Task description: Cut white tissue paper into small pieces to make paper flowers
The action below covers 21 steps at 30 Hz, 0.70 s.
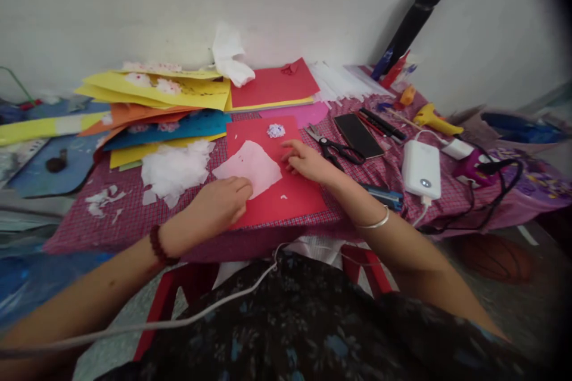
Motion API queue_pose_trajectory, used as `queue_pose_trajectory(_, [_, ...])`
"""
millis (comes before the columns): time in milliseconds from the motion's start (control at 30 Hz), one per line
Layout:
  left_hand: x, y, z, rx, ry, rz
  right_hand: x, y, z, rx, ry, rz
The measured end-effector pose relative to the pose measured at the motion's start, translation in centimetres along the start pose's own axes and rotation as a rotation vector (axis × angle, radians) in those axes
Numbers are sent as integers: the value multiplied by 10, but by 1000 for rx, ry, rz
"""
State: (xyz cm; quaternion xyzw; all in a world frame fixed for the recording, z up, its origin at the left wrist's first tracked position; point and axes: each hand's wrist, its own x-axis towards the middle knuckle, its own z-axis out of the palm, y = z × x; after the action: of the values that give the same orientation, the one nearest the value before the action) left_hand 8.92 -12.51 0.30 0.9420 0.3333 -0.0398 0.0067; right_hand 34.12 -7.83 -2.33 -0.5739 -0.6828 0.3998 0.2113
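A thin, pale piece of tissue paper (254, 166) with an uneven outline lies on a red sheet of paper (286, 208). My left hand (223, 199) is at its lower left edge, the fingers curled together on that edge; the fingertips are partly hidden. Over the right side of the red sheet hovers my right hand (306, 161), its fingers bent and apart with nothing in them, beside the tissue paper's right corner. A small crumpled white flower-like ball with purple specks (276, 130) sits near the top of the sheet.
Scissors (337, 147), a dark phone (358, 135), pens (382, 125) and a blue stapler (384, 196) lie to the right, near a white power bank (421, 169). Left are a white tissue heap (176, 169) and stacked coloured papers (165, 98). A white cable (179, 322) crosses my lap.
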Motion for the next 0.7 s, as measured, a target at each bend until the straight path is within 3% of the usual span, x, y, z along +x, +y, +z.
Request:
queue_pose_trajectory(100, [-26,17,30,-85,173,25,-26,-3,4,225,-79,61])
queue_pose_trajectory(200, [-42,31,46,-141,288,23,-54,-6,9,306,-148,26])
queue_pose_trajectory(367, [-55,45,49,-231,401,-11,-95,-6,19,403,-204,102])
queue_pose_trajectory(533, [-53,48,50,-306,465,-21,-113,1,29,880,-275,294])
queue_pose_trajectory(700, [-44,48,57,-292,521,35,-119,5,30,1114,-281,243])
